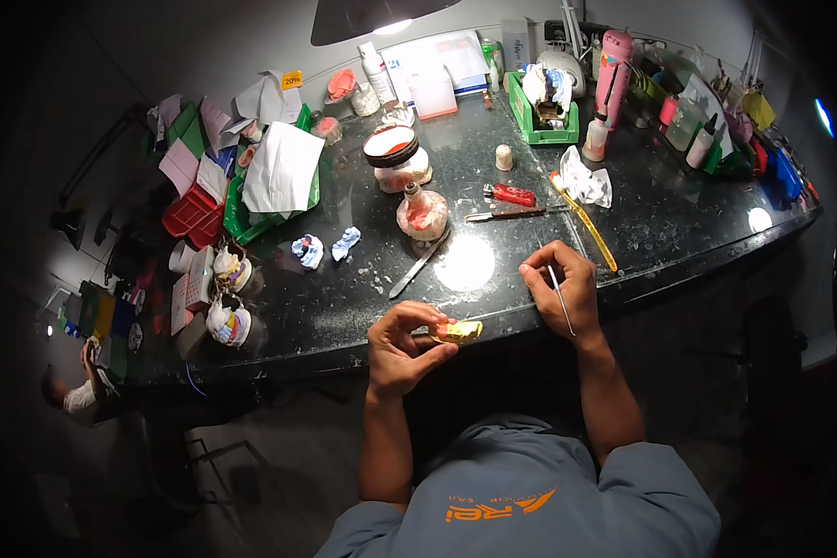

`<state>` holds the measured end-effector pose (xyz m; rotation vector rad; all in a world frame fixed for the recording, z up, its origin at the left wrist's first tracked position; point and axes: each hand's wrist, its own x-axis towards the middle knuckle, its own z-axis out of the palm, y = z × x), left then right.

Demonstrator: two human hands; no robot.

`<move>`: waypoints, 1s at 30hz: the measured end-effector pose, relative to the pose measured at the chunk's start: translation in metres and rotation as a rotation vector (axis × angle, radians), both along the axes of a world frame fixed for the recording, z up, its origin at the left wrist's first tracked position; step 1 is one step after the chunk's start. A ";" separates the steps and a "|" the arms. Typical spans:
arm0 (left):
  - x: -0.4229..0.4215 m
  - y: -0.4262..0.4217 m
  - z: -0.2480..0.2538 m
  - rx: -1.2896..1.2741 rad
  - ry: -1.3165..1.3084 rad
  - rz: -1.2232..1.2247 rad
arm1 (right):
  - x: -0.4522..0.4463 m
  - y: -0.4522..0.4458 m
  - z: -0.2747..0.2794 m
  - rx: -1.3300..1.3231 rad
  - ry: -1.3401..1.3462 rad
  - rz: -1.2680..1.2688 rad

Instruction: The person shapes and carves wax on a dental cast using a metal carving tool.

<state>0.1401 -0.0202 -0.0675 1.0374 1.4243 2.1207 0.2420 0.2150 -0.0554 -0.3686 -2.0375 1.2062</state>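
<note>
My left hand (405,349) pinches a yellow dental cast (465,331) with pink material on it, just above the bench's front edge. My right hand (564,288) is closed around a slim metal dental instrument (560,302), held apart from the cast. Beyond both hands stands a round glass spirit burner (422,216) with reddish contents. A wax knife (418,268) leans by its base. Farther right lie a red lighter (513,194), a dark-handled tool (511,214) and a yellow strip-like brush or handle (588,228).
Crumpled tissue (586,179) and a green bin (541,126) are at the back right. On the left stand articulated dental models (230,321), a green tray (251,223) with papers and crumpled blue-white bits (308,251). A lamp (372,20) hangs overhead. Another person (82,398) sits far left.
</note>
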 end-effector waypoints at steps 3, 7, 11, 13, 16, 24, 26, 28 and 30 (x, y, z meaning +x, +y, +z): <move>0.000 0.000 0.000 0.004 0.001 0.004 | -0.001 0.000 -0.002 -0.015 0.003 0.010; 0.000 0.000 -0.001 0.016 -0.013 0.001 | 0.001 0.000 0.003 -0.005 -0.002 0.020; 0.000 -0.001 0.000 0.011 -0.005 0.007 | 0.000 0.000 0.000 0.005 -0.017 0.008; 0.000 0.000 0.000 0.012 -0.006 0.007 | -0.001 0.000 -0.001 -0.008 -0.007 0.005; 0.000 0.000 -0.002 0.019 0.000 0.002 | 0.000 0.000 -0.002 -0.013 0.001 0.000; 0.001 0.000 0.001 -0.024 -0.018 0.025 | -0.001 0.001 -0.005 -0.013 0.001 -0.003; 0.001 0.000 -0.001 -0.014 -0.018 0.023 | 0.000 0.000 -0.002 -0.027 0.009 -0.003; 0.000 0.000 0.000 -0.007 -0.017 0.021 | 0.001 0.000 0.001 -0.019 -0.015 0.002; 0.001 -0.001 0.001 -0.010 -0.023 0.020 | 0.001 0.000 -0.001 -0.020 -0.020 0.007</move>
